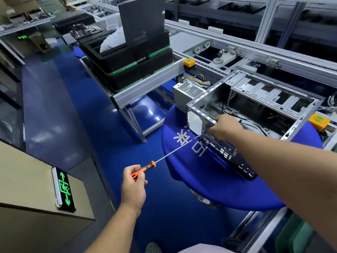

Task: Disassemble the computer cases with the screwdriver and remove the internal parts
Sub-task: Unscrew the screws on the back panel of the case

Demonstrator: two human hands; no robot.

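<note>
An open silver computer case (255, 99) lies on a round blue-covered table (209, 179), its side panel off and loose black cables inside. My left hand (134, 185) grips the orange-and-black handle of a long screwdriver (175, 150). Its thin shaft runs up and right, and the tip meets the case's rear panel near the fan grille. My right hand (225, 127) grips the top edge of that rear panel, fingers curled over the rim. A silver power supply (187, 92) with yellow and black wires stands just behind the case's left corner.
Stacked black trays with green edges (131, 64) sit on an aluminium rack at the back left, a dark panel standing upright in them. A conveyor frame (237, 44) runs behind the case. Orange-yellow button boxes (189, 63) (319, 121) flank it. Blue floor lies to the left.
</note>
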